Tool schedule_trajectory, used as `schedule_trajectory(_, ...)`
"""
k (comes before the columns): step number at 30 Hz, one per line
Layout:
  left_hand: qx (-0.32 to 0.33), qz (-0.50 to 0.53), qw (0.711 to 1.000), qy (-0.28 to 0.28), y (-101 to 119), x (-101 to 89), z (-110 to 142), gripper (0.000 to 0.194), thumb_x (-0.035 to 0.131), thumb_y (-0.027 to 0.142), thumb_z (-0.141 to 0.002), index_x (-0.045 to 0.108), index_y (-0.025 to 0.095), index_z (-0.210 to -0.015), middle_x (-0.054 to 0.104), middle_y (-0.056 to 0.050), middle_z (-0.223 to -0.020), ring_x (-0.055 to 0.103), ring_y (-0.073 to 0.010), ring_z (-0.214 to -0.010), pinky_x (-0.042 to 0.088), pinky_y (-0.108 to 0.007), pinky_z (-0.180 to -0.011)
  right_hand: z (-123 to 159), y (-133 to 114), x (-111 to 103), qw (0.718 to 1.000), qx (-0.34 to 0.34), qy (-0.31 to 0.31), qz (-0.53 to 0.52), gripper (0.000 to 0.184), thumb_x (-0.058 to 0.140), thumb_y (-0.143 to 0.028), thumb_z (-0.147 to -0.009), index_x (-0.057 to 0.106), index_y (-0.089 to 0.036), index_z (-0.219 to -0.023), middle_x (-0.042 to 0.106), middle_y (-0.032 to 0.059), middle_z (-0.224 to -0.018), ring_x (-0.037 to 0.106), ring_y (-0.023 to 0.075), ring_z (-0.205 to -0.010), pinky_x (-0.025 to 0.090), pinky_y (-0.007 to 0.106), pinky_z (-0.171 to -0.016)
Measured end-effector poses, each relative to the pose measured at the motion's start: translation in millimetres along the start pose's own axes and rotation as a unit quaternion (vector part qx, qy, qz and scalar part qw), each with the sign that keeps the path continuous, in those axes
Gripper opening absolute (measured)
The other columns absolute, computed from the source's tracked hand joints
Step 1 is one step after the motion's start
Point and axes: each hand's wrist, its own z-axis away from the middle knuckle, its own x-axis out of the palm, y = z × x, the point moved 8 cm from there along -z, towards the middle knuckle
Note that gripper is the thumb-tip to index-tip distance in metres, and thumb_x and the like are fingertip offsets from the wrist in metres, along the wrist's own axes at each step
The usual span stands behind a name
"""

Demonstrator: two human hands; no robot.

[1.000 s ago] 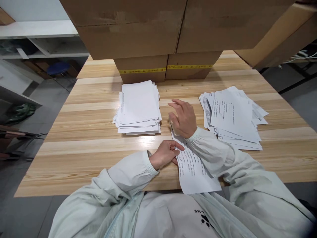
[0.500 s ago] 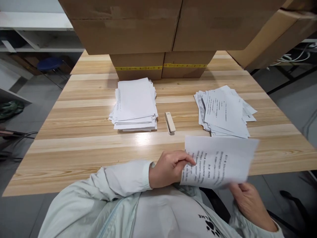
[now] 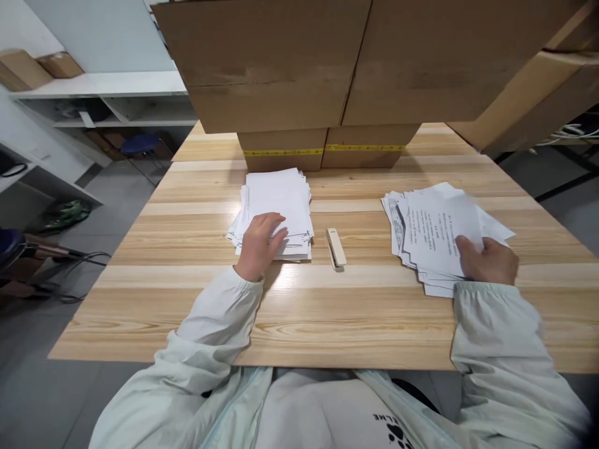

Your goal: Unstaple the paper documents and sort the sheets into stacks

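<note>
My left hand (image 3: 260, 242) lies with its fingers spread flat on the neat stack of white sheets (image 3: 281, 199) left of centre. My right hand (image 3: 487, 260) is on the fanned pile of printed sheets (image 3: 412, 218) at the right. Its fingers are closed on the near edge of the top printed sheet (image 3: 440, 232), which is a little blurred. A beige stapler (image 3: 336, 247) lies on the wooden table (image 3: 327, 312) between the two piles, touched by neither hand.
Large cardboard boxes (image 3: 299, 68) stand stacked at the back of the table, right behind the white stack. More boxes (image 3: 538, 93) are at the far right. White shelving (image 3: 103, 93) and a blue stool (image 3: 138, 143) stand on the floor to the left.
The printed sheet that both hands held near my chest has gone onto the right pile with my right hand. My left hand let go and moved forward onto the left stack.
</note>
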Motion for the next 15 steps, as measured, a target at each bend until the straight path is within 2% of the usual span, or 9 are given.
schedule_trajectory(1, -0.006, -0.012, 1.000, -0.021, -11, 5.7, 0, 0.025, 0.065, 0.026, -0.085, 0.064, 0.018, -0.109, 0.070, -0.011, -0.117, 0.061, -0.0265, -0.113, 0.050, -0.042, -0.099, 3, 2, -5, 0.998, 0.003, 0.026, 0.056, 0.031, 0.072, -0.053, -0.069, 0.056, -0.029, -0.058, 0.059, 0.0147, -0.059, 0.063, 0.0437, -0.084, 0.037, 0.059, -0.065)
schedule_trajectory(3, -0.006, -0.026, 0.999, -0.045, -22, 13.9, 2, 0.032, 0.067, 0.028, -0.084, 0.062, 0.018, -0.114, 0.068, -0.011, -0.121, 0.059, -0.0277, -0.116, 0.049, -0.044, -0.101, 20, -9, -29, 0.978, 0.022, 0.149, 0.144, 0.031, 0.077, -0.054, -0.066, 0.069, -0.028, -0.081, 0.069, 0.0243, -0.085, 0.062, 0.0479, -0.101, 0.037, 0.062, -0.073)
schedule_trajectory(5, -0.002, -0.032, 0.998, -0.054, -24, 17.9, 4, 0.033, 0.067, 0.029, -0.085, 0.061, 0.019, -0.116, 0.067, -0.011, -0.122, 0.058, -0.0279, -0.118, 0.047, -0.045, -0.103, 39, -50, -39, 0.968, -0.041, 0.191, 0.159, 0.043, 0.070, -0.057, -0.076, 0.071, -0.027, -0.106, 0.069, 0.0282, -0.109, 0.059, 0.0458, -0.112, 0.039, 0.061, -0.081)
schedule_trajectory(6, 0.000, -0.035, 0.998, -0.056, -23, 18.7, 5, 0.034, 0.066, 0.029, -0.085, 0.060, 0.019, -0.117, 0.067, -0.011, -0.122, 0.057, -0.0281, -0.118, 0.047, -0.045, -0.103, 47, -77, -35, 0.974, -0.090, 0.161, 0.129, 0.043, 0.062, -0.058, -0.083, 0.070, -0.028, -0.113, 0.068, 0.0270, -0.113, 0.060, 0.0429, -0.114, 0.040, 0.059, -0.084)
schedule_trajectory(8, -0.001, -0.037, 0.997, -0.060, -22, 19.5, 5, 0.034, 0.066, 0.029, -0.085, 0.060, 0.019, -0.117, 0.067, -0.011, -0.122, 0.057, -0.0285, -0.120, 0.047, -0.045, -0.103, 62, -133, -8, 0.984, -0.178, 0.021, 0.004, 0.036, 0.047, -0.055, -0.094, 0.069, -0.033, -0.113, 0.071, 0.0178, -0.112, 0.065, 0.0334, -0.104, 0.046, 0.053, -0.086)
schedule_trajectory(9, -0.004, -0.037, 0.997, -0.063, -22, 19.8, 5, 0.034, 0.067, 0.029, -0.085, 0.060, 0.019, -0.117, 0.067, -0.011, -0.123, 0.056, -0.0285, -0.121, 0.046, -0.045, -0.104, 71, -162, 10, 0.973, -0.217, -0.057, -0.057, 0.031, 0.049, -0.051, -0.094, 0.070, -0.033, -0.108, 0.072, 0.0126, -0.111, 0.066, 0.0298, -0.102, 0.048, 0.049, -0.087)
schedule_trajectory(11, -0.013, -0.034, 0.997, -0.064, -24, 20.3, 6, 0.035, 0.068, 0.030, -0.085, 0.060, 0.019, -0.118, 0.067, -0.011, -0.123, 0.056, -0.0282, -0.122, 0.046, -0.044, -0.104, 94, -217, 55, 0.916, -0.325, -0.208, -0.110, 0.030, 0.049, -0.047, -0.096, 0.070, -0.029, -0.108, 0.071, 0.0089, -0.110, 0.064, 0.0271, -0.106, 0.049, 0.047, -0.091)
schedule_trajectory(13, -0.023, -0.027, 0.998, -0.060, -26, 20.5, 6, 0.036, 0.068, 0.031, -0.084, 0.060, 0.020, -0.118, 0.068, -0.010, -0.123, 0.056, -0.0276, -0.122, 0.046, -0.044, -0.105, 108, -249, 98, 0.875, -0.392, -0.269, -0.095, 0.035, 0.045, -0.043, -0.098, 0.070, -0.024, -0.114, 0.070, 0.0104, -0.113, 0.060, 0.0275, -0.109, 0.046, 0.049, -0.095)
schedule_trajectory(15, -0.031, -0.013, 0.998, -0.052, -27, 20.2, 6, 0.035, 0.069, 0.030, -0.084, 0.061, 0.019, -0.116, 0.068, -0.010, -0.122, 0.057, -0.0268, -0.122, 0.046, -0.043, -0.105, 113, -263, 136, 0.859, -0.416, -0.290, -0.073, 0.038, 0.043, -0.039, -0.098, 0.069, -0.021, -0.118, 0.068, 0.0122, -0.111, 0.059, 0.0272, -0.107, 0.046, 0.048, -0.095)
